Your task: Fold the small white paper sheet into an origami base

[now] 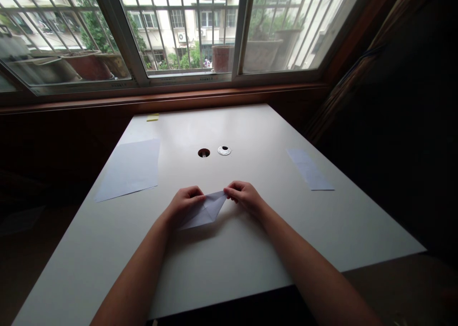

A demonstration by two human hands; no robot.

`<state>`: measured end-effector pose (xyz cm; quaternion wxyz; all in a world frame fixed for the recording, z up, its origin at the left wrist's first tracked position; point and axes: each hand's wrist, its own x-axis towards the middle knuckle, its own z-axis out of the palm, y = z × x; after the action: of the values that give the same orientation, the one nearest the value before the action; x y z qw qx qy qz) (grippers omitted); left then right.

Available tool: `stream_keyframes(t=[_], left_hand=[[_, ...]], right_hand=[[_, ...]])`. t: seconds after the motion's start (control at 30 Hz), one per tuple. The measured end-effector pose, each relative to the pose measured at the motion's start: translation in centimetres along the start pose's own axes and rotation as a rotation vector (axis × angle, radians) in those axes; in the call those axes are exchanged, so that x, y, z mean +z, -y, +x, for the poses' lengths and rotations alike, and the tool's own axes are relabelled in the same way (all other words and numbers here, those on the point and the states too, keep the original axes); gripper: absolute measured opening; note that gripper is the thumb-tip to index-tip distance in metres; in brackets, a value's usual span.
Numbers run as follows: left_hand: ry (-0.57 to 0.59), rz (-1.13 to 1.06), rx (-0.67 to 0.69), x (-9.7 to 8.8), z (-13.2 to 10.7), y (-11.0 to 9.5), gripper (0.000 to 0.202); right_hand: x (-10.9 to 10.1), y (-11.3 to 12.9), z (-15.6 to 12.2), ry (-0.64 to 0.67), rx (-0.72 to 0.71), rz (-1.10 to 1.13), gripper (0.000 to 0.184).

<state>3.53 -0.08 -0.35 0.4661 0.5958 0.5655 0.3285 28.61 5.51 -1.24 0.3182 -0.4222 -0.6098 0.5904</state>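
A folded sheet of white paper (204, 213) is held between my two hands, slightly above the table, its shadow falling beneath it. My left hand (185, 201) grips its left part, thumb on top and fingers curled behind. At the upper right corner, which comes to a point, my right hand (243, 194) pinches the paper between thumb and fingertips. Crease lines run across the visible face. The paper's far left end is partly hidden behind my left hand.
The white table (229, 268) carries a large paper sheet (130, 168) at left, a narrow paper strip (310, 169) at right and yellow sticky notes (152, 117) at the far left corner. Beyond my hands are a round hole (203, 152) and a grommet cover (224, 150). A barred window (186, 30) stands behind.
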Motion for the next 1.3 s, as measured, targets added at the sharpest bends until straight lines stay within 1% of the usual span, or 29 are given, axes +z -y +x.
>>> stream_keyframes(t=[0.17, 0.23, 0.3, 0.37, 0.43, 0.6, 0.67, 0.73, 0.87, 0.93, 1.07, 1.2, 1.3], left_hand=[[-0.021, -0.028, -0.006, -0.1, 0.0, 0.2, 0.032], [-0.054, -0.027, 0.003, -0.3, 0.1, 0.3, 0.034], [-0.111, -0.030, 0.020, -0.3, 0.2, 0.5, 0.035], [-0.176, -0.037, 0.034, -0.3, 0.4, 0.6, 0.036], [-0.226, -0.043, 0.040, -0.3, 0.7, 0.9, 0.038], [-0.310, -0.042, 0.038, 0.3, 1.5, 1.4, 0.050], [-0.342, -0.025, 0.042, 0.6, 1.7, 1.5, 0.050], [-0.360, 0.002, 0.047, 0.7, 2.0, 1.5, 0.048], [-0.353, 0.065, 0.066, 0.9, 2.3, 1.2, 0.042], [-0.328, 0.102, 0.084, 1.0, 2.4, 1.0, 0.038], [-0.282, 0.155, 0.113, 1.1, 2.6, 0.7, 0.033], [-0.247, 0.219, 0.150, 0.7, 3.2, 0.8, 0.031], [-0.213, 0.261, 0.205, 0.3, 3.8, 1.0, 0.030]], right_hand=[[-0.1, -0.5, 0.3, -0.072, -0.059, 0.084, 0.033], [0.0, -0.7, 0.5, -0.126, -0.074, 0.133, 0.033], [0.2, -0.8, 0.5, -0.170, -0.080, 0.144, 0.034], [0.5, -0.8, 0.4, -0.172, -0.103, 0.078, 0.037], [0.7, -0.7, 0.2, -0.142, -0.152, -0.038, 0.039], [1.2, -0.5, -0.4, -0.043, -0.251, -0.253, 0.050], [1.4, -0.7, -0.3, -0.003, -0.302, -0.341, 0.053], [1.5, -1.0, -0.1, 0.021, -0.389, -0.468, 0.051], [1.8, -1.8, 0.6, -0.049, -0.591, -0.701, 0.049], [1.8, -1.9, 0.8, -0.089, -0.649, -0.781, 0.045], [1.9, -1.5, 0.8, -0.135, -0.703, -0.900, 0.029], [1.9, -1.1, 0.7, -0.185, -0.735, -0.934, 0.018], [1.8, -1.3, 1.0, -0.135, -0.783, -0.950, 0.015]])
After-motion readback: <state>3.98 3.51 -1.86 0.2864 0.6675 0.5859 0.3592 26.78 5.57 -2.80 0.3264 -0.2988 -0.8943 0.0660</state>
